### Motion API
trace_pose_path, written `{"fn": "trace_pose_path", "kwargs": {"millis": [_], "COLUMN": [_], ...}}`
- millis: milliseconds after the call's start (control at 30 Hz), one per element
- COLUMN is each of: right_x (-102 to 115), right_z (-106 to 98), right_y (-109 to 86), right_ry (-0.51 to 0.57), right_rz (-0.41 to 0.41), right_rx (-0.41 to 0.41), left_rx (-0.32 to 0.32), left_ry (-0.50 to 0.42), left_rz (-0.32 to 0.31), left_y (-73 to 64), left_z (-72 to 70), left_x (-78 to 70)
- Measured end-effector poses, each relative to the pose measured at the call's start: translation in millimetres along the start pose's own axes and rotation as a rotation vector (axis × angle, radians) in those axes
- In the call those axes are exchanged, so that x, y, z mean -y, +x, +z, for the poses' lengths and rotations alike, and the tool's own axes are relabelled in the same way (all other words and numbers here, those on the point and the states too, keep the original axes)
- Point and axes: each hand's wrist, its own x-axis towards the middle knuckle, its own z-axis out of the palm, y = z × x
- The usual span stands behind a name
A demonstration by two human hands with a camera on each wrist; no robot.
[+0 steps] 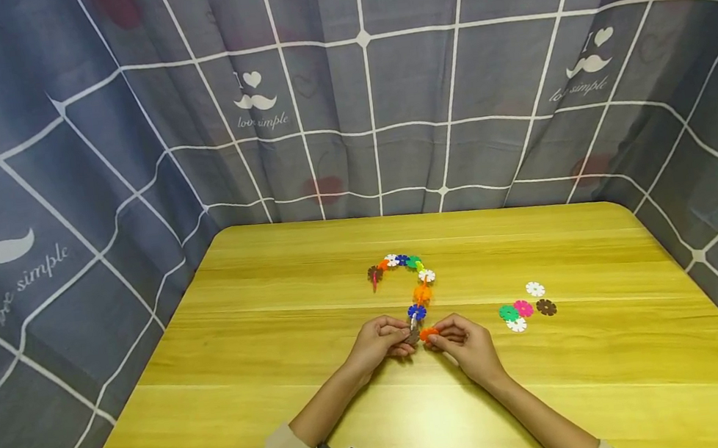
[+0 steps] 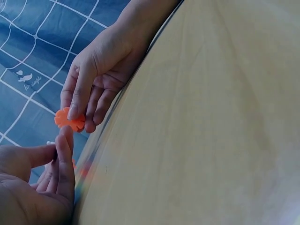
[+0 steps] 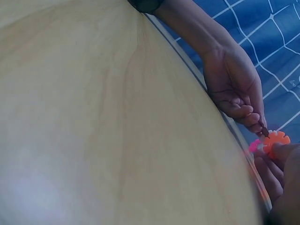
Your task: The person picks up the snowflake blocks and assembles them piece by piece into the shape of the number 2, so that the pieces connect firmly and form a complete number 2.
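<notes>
My left hand [image 1: 379, 343] pinches a brown notched plastic disc [image 1: 413, 337] at the near end of a chain of interlocking snowflake discs. Between thumb and fingertips of my right hand [image 1: 469, 348] is an orange notched disc [image 1: 429, 334], held right beside the brown one. The chain curves away over the table like a hook, through a blue disc [image 1: 417, 312], an orange disc [image 1: 422, 293] and a white disc [image 1: 427, 275], to a brown disc [image 1: 374, 273] at its far end. In the right wrist view the orange disc [image 3: 275, 140] overlaps the brown disc's edge.
Loose discs lie right of the hands: a white one [image 1: 536, 289], a brown one [image 1: 547, 307], a pink one [image 1: 524, 308], a green one [image 1: 509, 312] and another white one. The wooden table [image 1: 244, 326] is enclosed by a grey checked curtain [image 1: 331, 94].
</notes>
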Motion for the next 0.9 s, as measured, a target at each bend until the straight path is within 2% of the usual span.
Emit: {"fn": "trace_pose_path", "kwargs": {"millis": [300, 633, 833, 900], "right_x": [-3.3, -5.2, -6.7, -11.1], "right_z": [-0.1, 0.0, 0.6, 1.1], "right_y": [0.0, 4.6, 7.5, 8.7], "right_ry": [0.017, 0.032, 0.016, 0.042], "right_rz": [-0.041, -0.028, -0.069, -0.080], "right_rx": [0.000, 0.019, 0.054, 0.065], "left_rx": [0.115, 0.131, 0.134, 0.128], "left_ry": [0.034, 0.078, 0.071, 0.071], "left_rz": [-0.014, -0.006, -0.010, -0.011], "left_y": [-0.3, -0.9, -2.6, -3.1], "left_z": [2.6, 1.8, 2.8, 2.8], "left_x": [-2.8, -2.1, -4.6, -5.0]}}
